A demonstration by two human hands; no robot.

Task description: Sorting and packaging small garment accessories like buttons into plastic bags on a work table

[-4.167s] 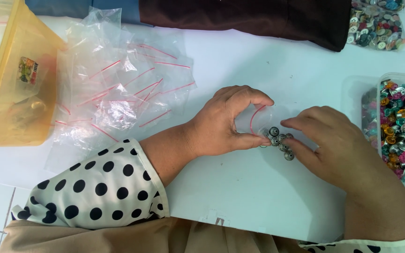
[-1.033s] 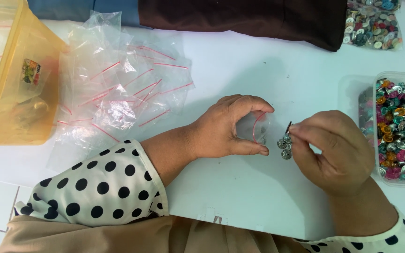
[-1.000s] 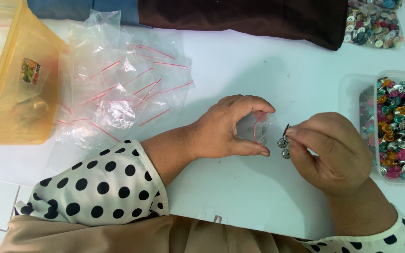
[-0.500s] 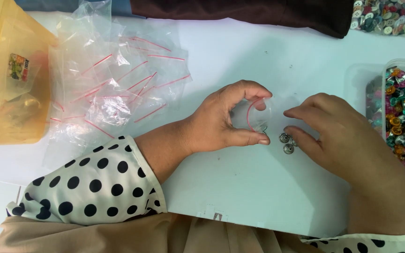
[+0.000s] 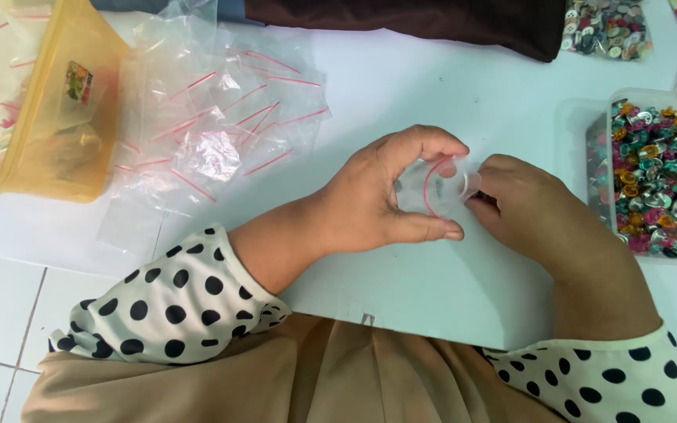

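My left hand (image 5: pixel 381 200) holds a small clear zip bag (image 5: pixel 432 186) with a red strip, its mouth held round and open between thumb and fingers. My right hand (image 5: pixel 538 215) is right beside it, fingertips at the bag's mouth. What the right fingers pinch is hidden; the small metal pieces seen earlier are out of sight. Both hands hover over the white table (image 5: pixel 401 86).
A heap of clear zip bags (image 5: pixel 213 133) lies at the left, next to a yellow plastic bin (image 5: pixel 64 125). A clear tray of coloured metal buttons (image 5: pixel 660 180) stands at the right edge. Another pile of buttons (image 5: pixel 605 27) and dark cloth (image 5: pixel 401 19) lie at the back.
My right hand moved its small metal pieces up to the bag's mouth, and they are now out of sight. My left hand turned the bag's opening wider toward the right hand.
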